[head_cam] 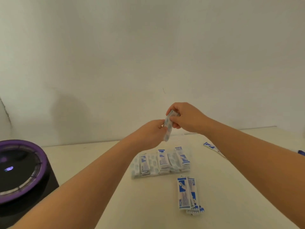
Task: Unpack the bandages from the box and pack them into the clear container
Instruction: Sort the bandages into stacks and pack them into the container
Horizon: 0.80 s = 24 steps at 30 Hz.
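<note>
head view: both hands were raised over the table (pixel 148 204), meeting on one small stack of bandages (pixel 168 128). the stack was slim, white w/ pale blue print, hanging roughly upright & a bit blurred. left hand (pixel 151 132) pinched its lower part, fingers closed on it; right hand (pixel 184 119) curled round the top, fingers clamped on it too. below the hands sat the clear container (pixel 160 164), low & see-through, already holding rows of bandages standing on edge, white wrappers w/ blue blocks & blue print. nearer the camera, just right of it, a loose pile of bandages (pixel 188 195) lay flat on the table, white w/ blue ends. another blue-white strip (pixel 212 147) lay far right, partly behind the right forearm; couldn't tell what it was. a black device w/ purple rim (pixel 21 172) stood at left.
</note>
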### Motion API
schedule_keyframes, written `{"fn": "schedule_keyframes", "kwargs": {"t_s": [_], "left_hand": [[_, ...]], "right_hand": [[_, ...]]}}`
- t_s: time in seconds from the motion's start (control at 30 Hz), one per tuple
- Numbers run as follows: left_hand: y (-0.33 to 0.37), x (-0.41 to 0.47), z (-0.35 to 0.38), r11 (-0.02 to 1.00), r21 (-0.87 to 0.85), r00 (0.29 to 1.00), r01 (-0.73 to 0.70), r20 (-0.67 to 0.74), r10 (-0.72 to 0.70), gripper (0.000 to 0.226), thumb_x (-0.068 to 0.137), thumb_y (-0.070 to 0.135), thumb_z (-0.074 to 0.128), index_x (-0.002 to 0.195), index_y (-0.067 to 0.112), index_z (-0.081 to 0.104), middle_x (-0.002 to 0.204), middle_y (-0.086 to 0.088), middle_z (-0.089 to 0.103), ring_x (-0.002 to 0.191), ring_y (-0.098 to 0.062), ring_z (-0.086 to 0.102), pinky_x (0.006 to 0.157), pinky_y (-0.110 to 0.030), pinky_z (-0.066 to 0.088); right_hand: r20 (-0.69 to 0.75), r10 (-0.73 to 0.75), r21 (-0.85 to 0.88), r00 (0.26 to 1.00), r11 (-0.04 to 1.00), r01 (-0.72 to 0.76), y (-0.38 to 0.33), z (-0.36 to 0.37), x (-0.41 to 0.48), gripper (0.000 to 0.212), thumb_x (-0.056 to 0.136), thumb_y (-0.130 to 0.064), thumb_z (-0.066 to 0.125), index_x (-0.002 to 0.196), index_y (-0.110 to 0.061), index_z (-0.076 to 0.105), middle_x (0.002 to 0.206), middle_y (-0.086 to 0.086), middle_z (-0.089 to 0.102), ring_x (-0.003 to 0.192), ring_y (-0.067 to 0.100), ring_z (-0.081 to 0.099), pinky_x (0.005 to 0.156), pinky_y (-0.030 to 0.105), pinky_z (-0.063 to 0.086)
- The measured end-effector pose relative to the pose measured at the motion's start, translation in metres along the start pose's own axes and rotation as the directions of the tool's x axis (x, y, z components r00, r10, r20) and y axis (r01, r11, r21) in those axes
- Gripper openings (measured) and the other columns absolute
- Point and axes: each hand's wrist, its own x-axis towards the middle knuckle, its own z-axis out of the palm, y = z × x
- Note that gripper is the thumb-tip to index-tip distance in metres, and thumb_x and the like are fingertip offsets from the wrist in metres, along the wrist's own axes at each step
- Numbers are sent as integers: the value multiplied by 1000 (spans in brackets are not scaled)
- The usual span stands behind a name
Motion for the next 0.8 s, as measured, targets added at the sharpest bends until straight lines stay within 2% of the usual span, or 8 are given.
{"fn": "schedule_keyframes", "kwargs": {"t_s": [0.13, 0.2, 0.27, 0.37, 0.47, 0.53, 0.63, 0.8], "left_hand": [[-9, 19, 5, 964, -14, 931, 266, 264, -253, 48, 94, 10, 36, 142, 13, 31, 119, -4, 63, 102, -15, 60, 81, -27, 41], [-12, 25, 9, 957, 40, 906, 286, 315, -284, 42, 94, 7, 34, 135, 11, 36, 110, -1, 67, 96, -13, 59, 78, -25, 40], [-15, 30, 13, 957, 98, 899, 273, 329, -290, 37, 94, 9, 36, 131, 11, 41, 98, 4, 66, 96, -12, 58, 86, -29, 44], [-18, 37, 19, 951, 211, 875, 226, 384, -293, 34, 96, 11, 34, 127, 11, 49, 103, 4, 58, 94, -16, 50, 79, -27, 43], [-24, 43, 25, 950, 243, 853, 194, 436, -286, 34, 94, 10, 32, 116, 10, 58, 87, 2, 50, 84, -19, 40, 70, -27, 34], [-26, 45, 28, 950, 261, 849, 170, 451, -275, 32, 94, 12, 33, 107, 10, 62, 91, -2, 53, 84, -20, 41, 75, -29, 34], [-25, 46, 30, 942, 310, 856, 129, 445, -264, 35, 98, 18, 33, 118, 12, 60, 116, -3, 59, 99, -19, 51, 89, -29, 38], [-36, 47, 26, 907, 397, 880, 139, 370, -296, 33, 97, 17, 35, 115, 8, 61, 121, -8, 61, 100, -20, 54, 92, -32, 41]], "right_hand": [[346, 143, -205, 927, 976, -74, 23, 15, 20, 17, 92, -2, 45, 99, -11, 57, 84, 9, 63, 63, 13, 59, 63, 22, 53], [451, 195, -288, 871, 955, -65, 30, 23, 26, 19, 91, -1, 44, 95, -14, 56, 83, 11, 64, 64, 14, 59, 64, 21, 53], [502, 229, -339, 834, 939, -54, 35, 29, 31, 19, 90, 0, 44, 93, -15, 55, 77, 9, 63, 63, 14, 59, 62, 19, 52], [542, 263, -399, 798, 916, -32, 39, 37, 35, 16, 91, 0, 45, 93, -12, 55, 69, 4, 59, 59, 12, 57, 59, 18, 50], [556, 291, -474, 779, 881, 9, 41, 45, 37, 17, 91, 1, 44, 96, -7, 57, 64, 4, 57, 55, 12, 55, 57, 19, 48], [556, 316, -533, 769, 845, 38, 42, 51, 38, 18, 89, 4, 43, 91, -7, 57, 64, 6, 57, 57, 16, 56, 59, 22, 48], [535, 334, -605, 776, 793, 76, 44, 58, 38, 19, 85, 5, 46, 80, -7, 60, 72, 9, 60, 68, 23, 59, 66, 28, 50], [502, 283, -649, 817, 748, 139, 47, 66, 34, 26, 86, 3, 47, 105, -4, 65, 81, 7, 59, 74, 23, 54, 64, 29, 44]]}}
